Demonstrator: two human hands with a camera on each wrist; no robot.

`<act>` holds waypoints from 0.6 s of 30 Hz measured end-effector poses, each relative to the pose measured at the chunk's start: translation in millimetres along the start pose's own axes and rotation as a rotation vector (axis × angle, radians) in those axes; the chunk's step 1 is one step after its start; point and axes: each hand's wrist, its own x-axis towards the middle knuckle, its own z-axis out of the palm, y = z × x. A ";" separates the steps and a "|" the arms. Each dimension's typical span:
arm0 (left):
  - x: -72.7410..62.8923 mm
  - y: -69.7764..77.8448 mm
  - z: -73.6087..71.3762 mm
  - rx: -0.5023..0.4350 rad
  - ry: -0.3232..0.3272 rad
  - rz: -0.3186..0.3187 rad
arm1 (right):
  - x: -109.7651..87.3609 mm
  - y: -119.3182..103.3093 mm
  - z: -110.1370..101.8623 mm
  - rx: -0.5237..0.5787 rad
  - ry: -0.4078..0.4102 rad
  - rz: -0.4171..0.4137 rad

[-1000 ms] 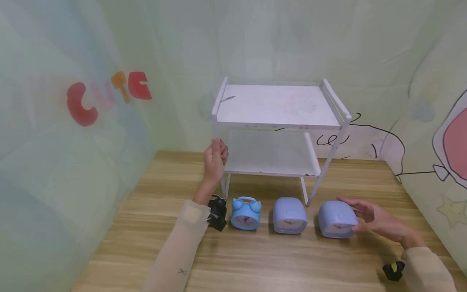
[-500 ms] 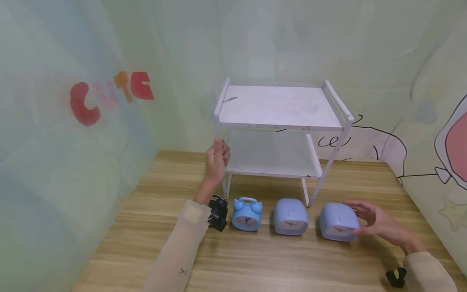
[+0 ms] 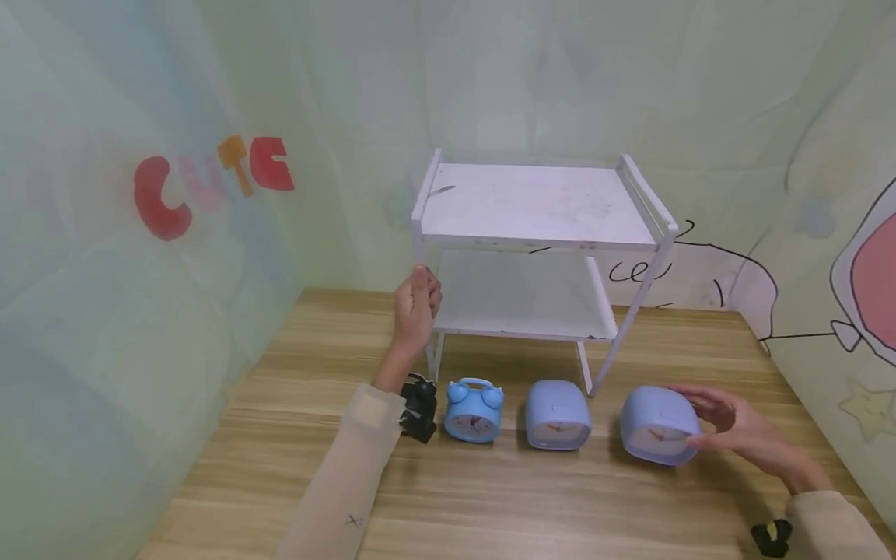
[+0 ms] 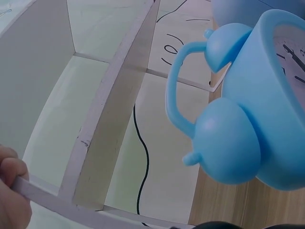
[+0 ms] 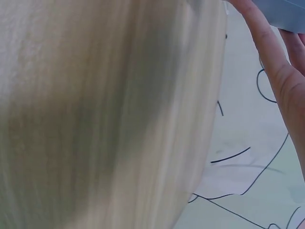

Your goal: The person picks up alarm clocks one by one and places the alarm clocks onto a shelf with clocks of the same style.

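The right hand pinched a slightly tipped purple clock, near another purple clock on its left. The left hand's fingers curled round the white shelf's side. A snug, gentle pinch seemed best to stop slipping.

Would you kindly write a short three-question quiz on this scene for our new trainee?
1. Multiple choice: what does the left hand grip? A) a clock's handle; B) a post of the white rack; C) nothing.
2. True or false: the light-blue twin-bell clock sits on the rack's top shelf.
3. Fill in, from the head view: the right hand holds the lavender clock at the row's ____ end.

Key: 1. B; 2. False, the light-blue clock stands on the table; 3. right.
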 end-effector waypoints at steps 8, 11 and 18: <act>0.6 -1.4 -0.9 -0.011 -0.002 -0.017 | 1.2 -17.2 4.9 -0.016 0.036 -0.034; 0.9 -0.4 -1.4 0.001 -0.008 0.002 | 3.5 -24.8 8.0 -0.011 0.033 -0.078; 0.8 4.4 -1.5 0.019 -0.026 0.017 | 9.3 -40.6 14.5 -0.031 0.034 -0.134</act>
